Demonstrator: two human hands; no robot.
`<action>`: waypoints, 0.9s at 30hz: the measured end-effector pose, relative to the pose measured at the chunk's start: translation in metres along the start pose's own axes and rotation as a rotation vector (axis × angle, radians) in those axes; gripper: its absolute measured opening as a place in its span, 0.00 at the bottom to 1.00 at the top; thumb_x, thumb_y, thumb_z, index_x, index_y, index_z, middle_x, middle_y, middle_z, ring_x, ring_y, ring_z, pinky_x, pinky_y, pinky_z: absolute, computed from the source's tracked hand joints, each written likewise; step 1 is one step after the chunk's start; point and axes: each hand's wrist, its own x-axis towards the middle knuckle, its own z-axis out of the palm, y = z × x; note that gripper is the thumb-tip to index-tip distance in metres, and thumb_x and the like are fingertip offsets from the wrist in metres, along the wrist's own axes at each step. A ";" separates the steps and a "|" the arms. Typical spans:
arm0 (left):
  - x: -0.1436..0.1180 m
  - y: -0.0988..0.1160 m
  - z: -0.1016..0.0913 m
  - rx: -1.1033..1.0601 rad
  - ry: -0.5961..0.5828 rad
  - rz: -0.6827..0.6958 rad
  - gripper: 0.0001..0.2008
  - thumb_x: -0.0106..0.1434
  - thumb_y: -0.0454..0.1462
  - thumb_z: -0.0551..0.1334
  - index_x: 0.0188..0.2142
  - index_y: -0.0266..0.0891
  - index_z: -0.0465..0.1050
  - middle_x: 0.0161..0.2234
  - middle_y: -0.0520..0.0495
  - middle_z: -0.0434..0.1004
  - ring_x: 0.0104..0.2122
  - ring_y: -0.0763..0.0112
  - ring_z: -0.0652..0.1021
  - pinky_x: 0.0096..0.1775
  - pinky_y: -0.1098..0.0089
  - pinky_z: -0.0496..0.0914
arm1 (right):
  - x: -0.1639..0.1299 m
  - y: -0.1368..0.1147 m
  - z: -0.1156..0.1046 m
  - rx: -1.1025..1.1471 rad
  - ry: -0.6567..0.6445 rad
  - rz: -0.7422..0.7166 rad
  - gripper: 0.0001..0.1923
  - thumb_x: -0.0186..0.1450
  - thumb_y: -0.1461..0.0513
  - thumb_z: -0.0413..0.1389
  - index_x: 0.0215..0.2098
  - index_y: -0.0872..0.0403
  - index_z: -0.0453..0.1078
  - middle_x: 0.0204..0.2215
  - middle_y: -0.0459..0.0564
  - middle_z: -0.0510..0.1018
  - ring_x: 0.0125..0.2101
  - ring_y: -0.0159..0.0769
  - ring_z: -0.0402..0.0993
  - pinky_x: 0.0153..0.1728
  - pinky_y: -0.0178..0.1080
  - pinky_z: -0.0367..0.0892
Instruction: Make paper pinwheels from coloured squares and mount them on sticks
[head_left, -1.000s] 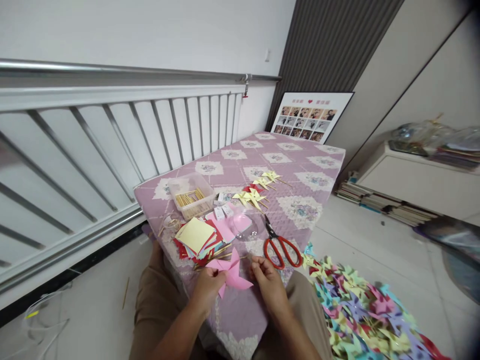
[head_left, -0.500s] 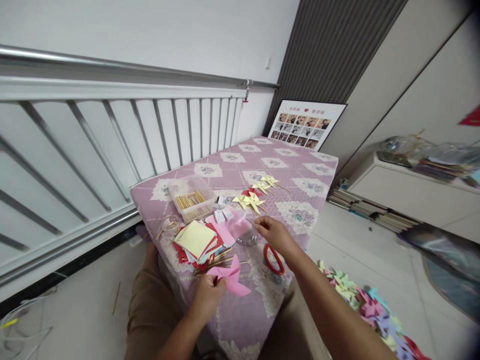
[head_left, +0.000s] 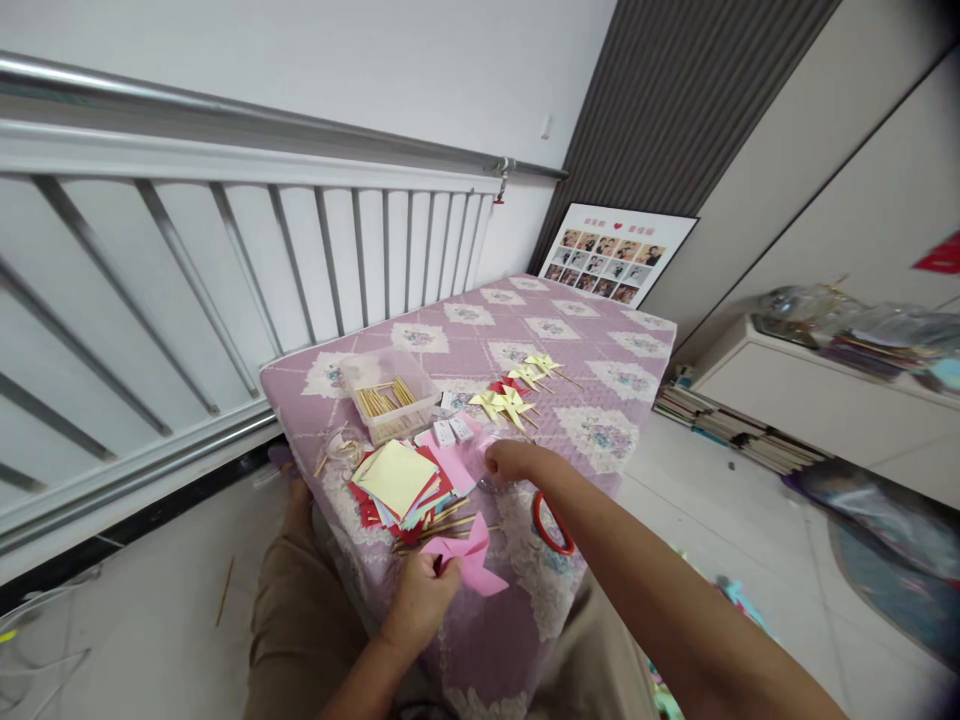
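On the worktop [head_left: 600, 350], the left hand [head_left: 420, 605] pinches a folded pink pinwheel [head_left: 463, 560], not yet pinned, while the right hand [head_left: 510, 462] closes its fingers at a clear dish [head_left: 480, 462].

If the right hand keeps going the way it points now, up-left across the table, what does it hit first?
Most likely the small white tags, just beyond the fingertips of the right hand. Behind them sits the clear box of sticks. Depth is hard to judge, and the hand partly covers a clear dish.
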 end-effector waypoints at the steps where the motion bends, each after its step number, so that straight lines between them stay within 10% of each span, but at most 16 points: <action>1: 0.000 0.000 0.000 0.001 -0.005 0.015 0.07 0.54 0.37 0.58 0.23 0.38 0.69 0.18 0.56 0.61 0.21 0.75 0.60 0.24 0.73 0.55 | 0.001 -0.001 0.001 -0.023 -0.027 0.003 0.04 0.56 0.65 0.65 0.30 0.56 0.76 0.30 0.46 0.80 0.33 0.36 0.76 0.36 0.38 0.69; 8: 0.000 0.000 -0.001 0.041 0.003 0.042 0.08 0.55 0.37 0.57 0.23 0.36 0.71 0.19 0.55 0.61 0.21 0.75 0.61 0.25 0.73 0.55 | -0.001 -0.006 0.005 -0.123 -0.097 0.015 0.12 0.68 0.58 0.56 0.48 0.55 0.71 0.48 0.51 0.75 0.44 0.40 0.75 0.44 0.47 0.72; 27: 0.003 -0.005 0.000 -0.075 -0.043 0.141 0.10 0.56 0.35 0.56 0.30 0.35 0.76 0.24 0.51 0.73 0.26 0.71 0.69 0.31 0.73 0.63 | -0.007 -0.010 -0.006 -0.210 -0.083 0.098 0.14 0.68 0.58 0.57 0.49 0.56 0.70 0.48 0.52 0.75 0.44 0.42 0.75 0.44 0.48 0.73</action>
